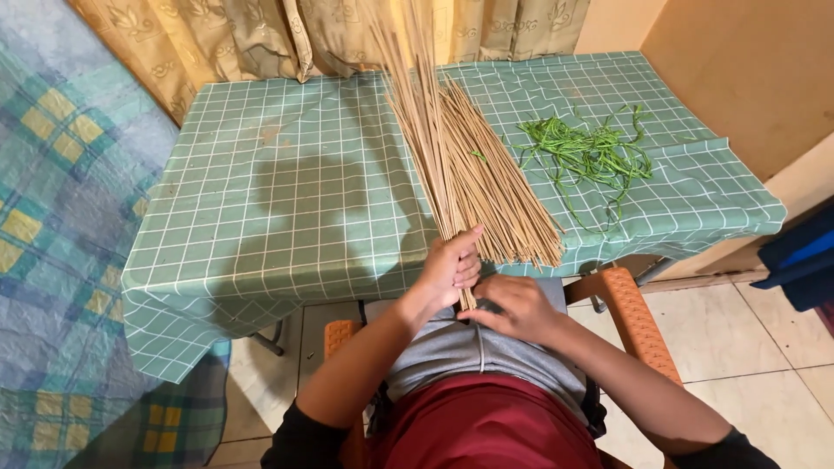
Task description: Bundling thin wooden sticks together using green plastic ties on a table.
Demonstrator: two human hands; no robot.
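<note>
Gripping a bundle of thin tan sticks (460, 165) near its lower end, the left hand (452, 265) has its fingers curled tight around it, while the bundle fans out across the table with the green checked cloth (287, 191). Just below, the right hand (514, 308) lies loosely curled, fingertips touching the stick ends at the lap. Green strips (591, 155) lie heaped on the cloth, right of the sticks.
</note>
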